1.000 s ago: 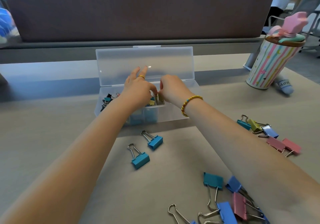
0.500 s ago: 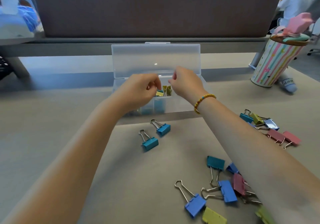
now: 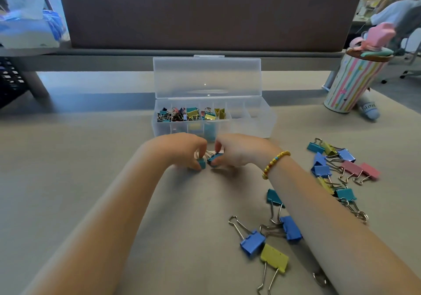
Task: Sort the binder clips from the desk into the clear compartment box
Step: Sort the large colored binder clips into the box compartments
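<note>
Left hand (image 3: 182,150): fingers pinched on a teal clip (image 3: 201,163).
Right hand (image 3: 239,151): pinched on a second teal clip (image 3: 214,158).
Clear compartment box (image 3: 250,121): just behind both hands, lid up.

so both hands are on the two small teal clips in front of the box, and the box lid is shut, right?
Not quite. The head view shows the lid standing open behind the clear compartment box, with sorted clips visible inside. The rest holds: the left hand and right hand each pinch a small teal binder clip in front of the box.
</note>
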Demonstrator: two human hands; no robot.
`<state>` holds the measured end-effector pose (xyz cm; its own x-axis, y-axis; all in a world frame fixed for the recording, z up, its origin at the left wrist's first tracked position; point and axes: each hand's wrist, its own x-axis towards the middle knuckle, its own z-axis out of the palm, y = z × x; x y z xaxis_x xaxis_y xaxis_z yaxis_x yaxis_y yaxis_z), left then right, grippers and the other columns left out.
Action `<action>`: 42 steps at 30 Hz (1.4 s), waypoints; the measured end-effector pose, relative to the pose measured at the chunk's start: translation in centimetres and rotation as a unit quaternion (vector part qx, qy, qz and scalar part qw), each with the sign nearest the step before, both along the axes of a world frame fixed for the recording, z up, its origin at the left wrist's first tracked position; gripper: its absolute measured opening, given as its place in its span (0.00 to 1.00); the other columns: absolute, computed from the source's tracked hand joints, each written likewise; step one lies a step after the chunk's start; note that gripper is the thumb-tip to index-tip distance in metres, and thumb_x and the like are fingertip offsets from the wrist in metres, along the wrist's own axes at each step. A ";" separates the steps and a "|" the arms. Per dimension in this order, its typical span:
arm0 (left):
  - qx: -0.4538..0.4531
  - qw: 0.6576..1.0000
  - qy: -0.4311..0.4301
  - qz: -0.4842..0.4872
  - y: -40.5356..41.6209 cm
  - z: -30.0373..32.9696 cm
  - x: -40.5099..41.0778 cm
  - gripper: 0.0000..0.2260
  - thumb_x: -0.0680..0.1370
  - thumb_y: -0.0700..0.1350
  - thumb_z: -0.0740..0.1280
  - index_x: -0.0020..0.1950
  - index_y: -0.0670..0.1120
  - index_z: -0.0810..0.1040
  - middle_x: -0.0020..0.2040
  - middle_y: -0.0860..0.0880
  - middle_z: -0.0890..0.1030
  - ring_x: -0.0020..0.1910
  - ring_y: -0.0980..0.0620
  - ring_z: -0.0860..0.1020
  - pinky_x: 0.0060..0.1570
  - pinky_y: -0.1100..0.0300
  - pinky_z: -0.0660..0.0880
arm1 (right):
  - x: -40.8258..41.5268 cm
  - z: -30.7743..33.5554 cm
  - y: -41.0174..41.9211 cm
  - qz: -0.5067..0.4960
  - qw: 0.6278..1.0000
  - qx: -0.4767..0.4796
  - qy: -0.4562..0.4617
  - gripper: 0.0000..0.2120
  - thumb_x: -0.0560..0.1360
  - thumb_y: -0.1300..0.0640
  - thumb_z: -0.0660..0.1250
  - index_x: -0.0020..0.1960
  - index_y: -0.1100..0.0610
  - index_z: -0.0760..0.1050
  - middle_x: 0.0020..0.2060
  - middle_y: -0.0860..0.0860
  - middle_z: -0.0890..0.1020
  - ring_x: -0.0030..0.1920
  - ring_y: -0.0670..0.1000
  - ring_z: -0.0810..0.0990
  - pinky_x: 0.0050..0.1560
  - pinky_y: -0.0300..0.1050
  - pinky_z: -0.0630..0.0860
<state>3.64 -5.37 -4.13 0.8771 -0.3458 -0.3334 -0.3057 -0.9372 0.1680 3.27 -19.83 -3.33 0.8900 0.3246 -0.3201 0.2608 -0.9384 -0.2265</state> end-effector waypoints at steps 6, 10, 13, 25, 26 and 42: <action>-0.030 0.999 -0.035 -0.030 0.0 -0.3 0.7 0.18 0.77 0.35 0.63 0.64 0.51 0.73 0.64 0.48 0.73 0.61 0.50 0.72 0.58 0.61 0.71 | 0.9 -0.6 -1.6 -0.018 0.998 -0.025 -0.045 0.16 0.76 0.61 0.65 0.63 0.56 0.68 0.59 0.56 0.75 0.49 0.52 0.70 0.51 0.43 0.69; -0.077 0.995 -0.063 0.025 -0.3 -0.2 0.9 0.13 0.78 0.54 0.62 0.56 0.47 0.70 0.53 0.48 0.76 0.49 0.51 0.74 0.49 0.60 0.72 | 1.1 -0.5 -1.7 -0.036 0.999 -0.007 -0.035 0.16 0.77 0.52 0.64 0.63 0.55 0.68 0.58 0.55 0.75 0.50 0.52 0.72 0.51 0.43 0.70; -0.006 0.994 -0.093 0.056 -1.0 -1.0 0.7 0.24 0.74 0.65 0.60 0.56 0.45 0.70 0.51 0.46 0.74 0.47 0.49 0.73 0.49 0.56 0.73 | 1.0 -0.7 -1.3 -0.035 0.998 -0.012 -0.058 0.18 0.77 0.48 0.64 0.63 0.56 0.69 0.57 0.55 0.75 0.50 0.52 0.71 0.49 0.43 0.69; -0.056 0.996 -0.056 0.052 -1.2 -1.3 0.6 0.08 0.77 0.47 0.64 0.48 0.47 0.65 0.41 0.51 0.71 0.41 0.53 0.70 0.41 0.62 0.67 | 0.6 -0.7 -0.8 -0.007 0.999 -0.022 -0.030 0.13 0.78 0.56 0.63 0.61 0.58 0.70 0.54 0.55 0.77 0.47 0.52 0.71 0.46 0.41 0.68; -0.065 0.995 -0.060 0.054 -1.2 -1.3 0.6 0.07 0.78 0.47 0.63 0.47 0.47 0.66 0.41 0.51 0.72 0.41 0.53 0.70 0.41 0.62 0.67 | 0.6 -0.6 -0.9 -0.010 0.999 -0.023 -0.038 0.12 0.78 0.56 0.63 0.60 0.58 0.72 0.54 0.55 0.77 0.47 0.52 0.72 0.46 0.42 0.68; -0.177 0.959 -0.207 0.081 -1.9 1.0 0.5 0.11 0.78 0.46 0.64 0.58 0.44 0.79 0.56 0.46 0.78 0.52 0.51 0.73 0.57 0.58 0.71 | 1.3 1.7 -2.5 -0.086 0.992 0.076 -0.058 0.11 0.79 0.52 0.60 0.39 0.55 0.69 0.44 0.56 0.80 0.41 0.51 0.75 0.35 0.39 0.70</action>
<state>4.16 -7.26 -3.16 0.9606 -0.2220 0.1675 -0.2706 -0.8848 0.3793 4.58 -22.35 -1.64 0.9644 0.2008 -0.1720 0.1313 -0.9285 -0.3472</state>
